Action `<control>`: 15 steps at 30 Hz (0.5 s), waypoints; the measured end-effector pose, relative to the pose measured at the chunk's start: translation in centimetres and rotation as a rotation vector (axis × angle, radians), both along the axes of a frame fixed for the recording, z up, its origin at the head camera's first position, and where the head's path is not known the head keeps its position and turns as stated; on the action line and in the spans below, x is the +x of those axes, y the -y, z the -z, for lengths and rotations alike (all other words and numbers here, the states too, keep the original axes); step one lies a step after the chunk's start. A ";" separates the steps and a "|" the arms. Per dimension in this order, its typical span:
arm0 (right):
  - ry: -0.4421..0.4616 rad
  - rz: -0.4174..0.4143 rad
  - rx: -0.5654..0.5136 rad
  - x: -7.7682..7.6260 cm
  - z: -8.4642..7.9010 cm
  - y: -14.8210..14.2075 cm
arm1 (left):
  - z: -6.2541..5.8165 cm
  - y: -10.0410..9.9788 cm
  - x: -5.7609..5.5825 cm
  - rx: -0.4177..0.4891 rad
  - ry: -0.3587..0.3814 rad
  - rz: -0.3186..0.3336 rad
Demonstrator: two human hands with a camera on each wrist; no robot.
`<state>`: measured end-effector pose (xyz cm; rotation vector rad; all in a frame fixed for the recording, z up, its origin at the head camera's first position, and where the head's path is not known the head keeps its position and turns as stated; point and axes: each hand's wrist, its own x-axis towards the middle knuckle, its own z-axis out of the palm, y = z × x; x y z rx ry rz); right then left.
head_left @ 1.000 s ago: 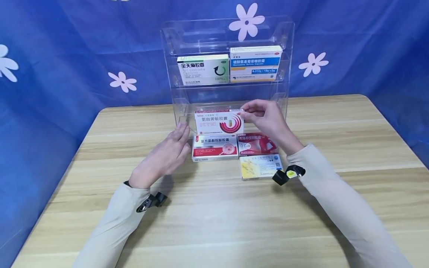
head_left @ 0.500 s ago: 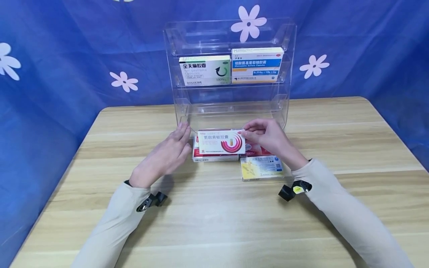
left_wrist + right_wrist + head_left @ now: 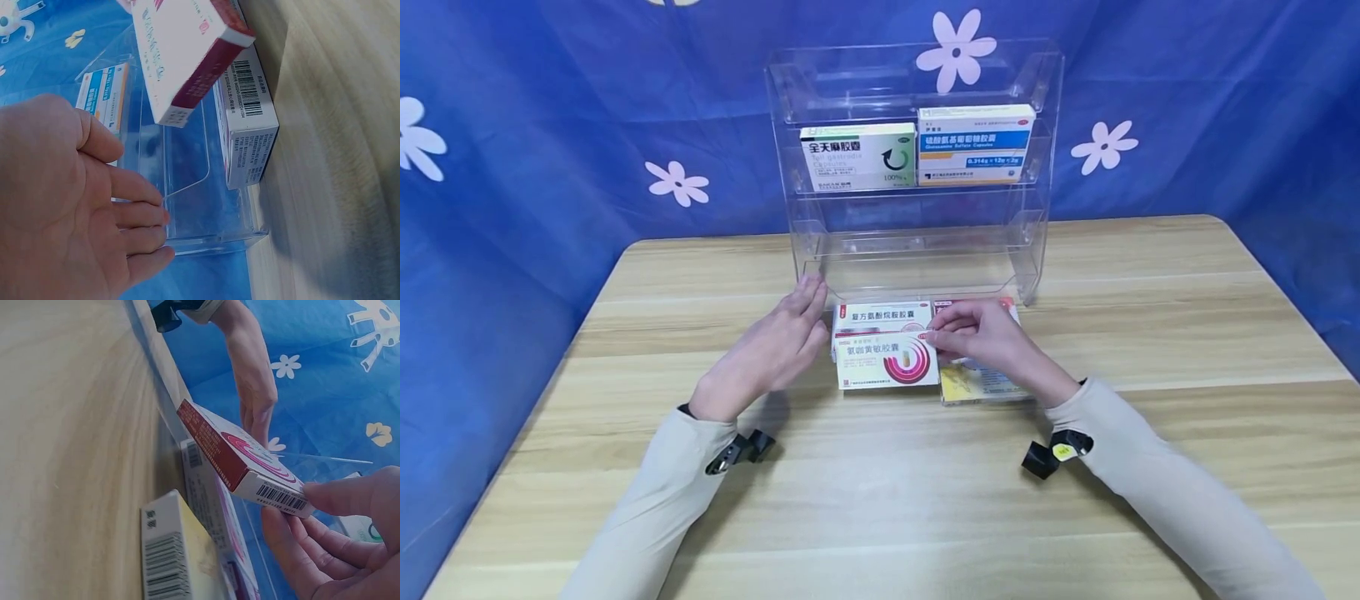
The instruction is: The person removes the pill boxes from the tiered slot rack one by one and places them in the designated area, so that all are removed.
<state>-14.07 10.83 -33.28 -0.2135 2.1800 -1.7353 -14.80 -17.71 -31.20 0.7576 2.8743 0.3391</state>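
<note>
My right hand [image 3: 988, 340] pinches the right end of a white medicine box [image 3: 887, 362] with red concentric arcs. This box is tilted, and in the right wrist view my thumb and fingers grip its barcode end [image 3: 281, 495]. Behind it lies a white and red medicine box [image 3: 880, 315], partly covered. A red medicine box [image 3: 1009, 310] and a yellow and white one [image 3: 973, 385] are partly hidden by my right hand. My left hand [image 3: 775, 342] reaches to the front left corner of the clear rack [image 3: 917, 275], its fingers straight and holding nothing.
On the rack's middle tier stand a green and white medicine box [image 3: 859, 158] and a blue and white one [image 3: 976, 146]. The wooden table [image 3: 865, 492] extends towards me, and a blue flowered cloth [image 3: 550, 125] hangs behind.
My right hand has drawn the arc-patterned medicine box from the rack's lower front towards me, down over the front of the white and red box. My left hand has stayed in place.
</note>
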 end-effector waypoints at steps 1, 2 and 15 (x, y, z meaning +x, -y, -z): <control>0.014 0.003 -0.003 0.1 0.0 0.1 | 0.0 0.0 0.0 0.001 0.001 -0.001; 0.029 0.007 -0.006 0.2 0.1 0.2 | 0.0 0.1 0.0 0.003 0.001 -0.002; 0.166 0.030 -0.014 0.7 0.8 0.3 | 0.0 0.0 0.0 0.006 0.001 -0.009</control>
